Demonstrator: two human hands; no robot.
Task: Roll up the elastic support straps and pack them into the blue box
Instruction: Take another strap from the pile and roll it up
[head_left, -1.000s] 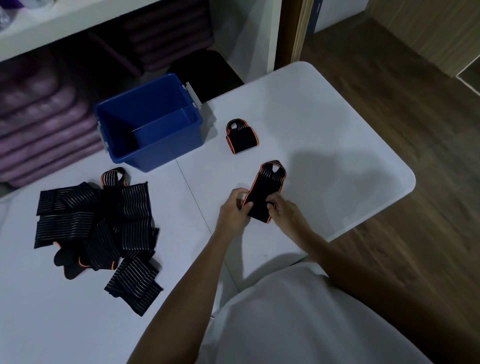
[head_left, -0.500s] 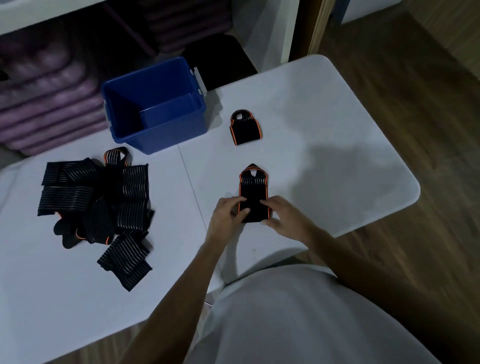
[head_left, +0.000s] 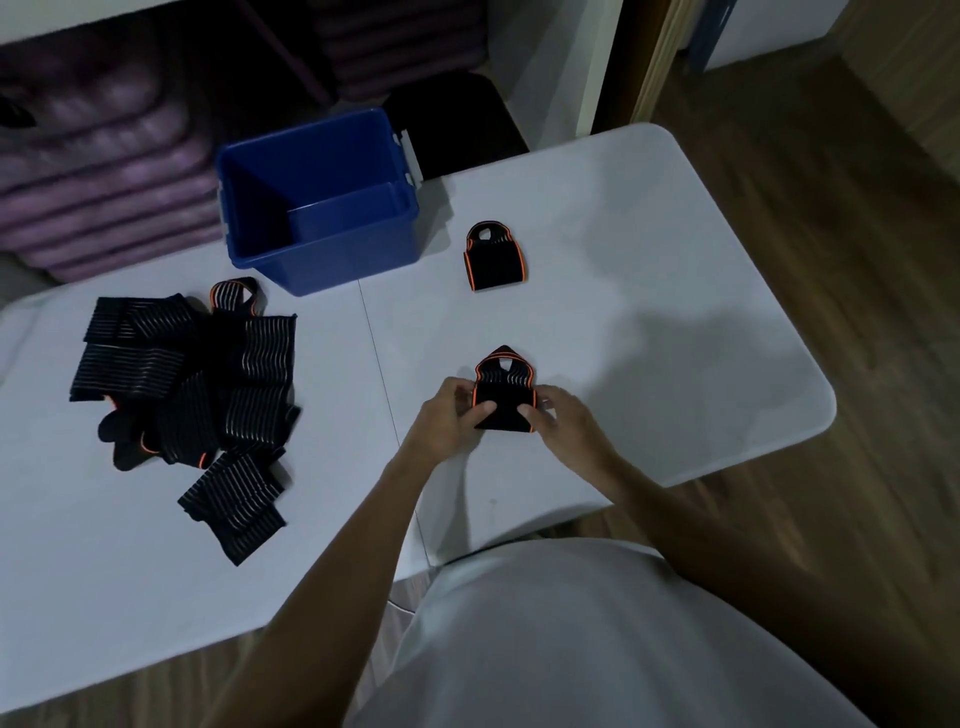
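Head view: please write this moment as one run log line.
step: rolling | left hand: grips strap | right hand: grips strap | rolled strap: on table | blue box: looks empty

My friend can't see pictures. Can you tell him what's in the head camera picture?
A person's left hand and right hand pinch a partly rolled black strap with orange trim on a white table. One rolled strap lies beside an open blue box, and a pile of loose straps sits to the left.
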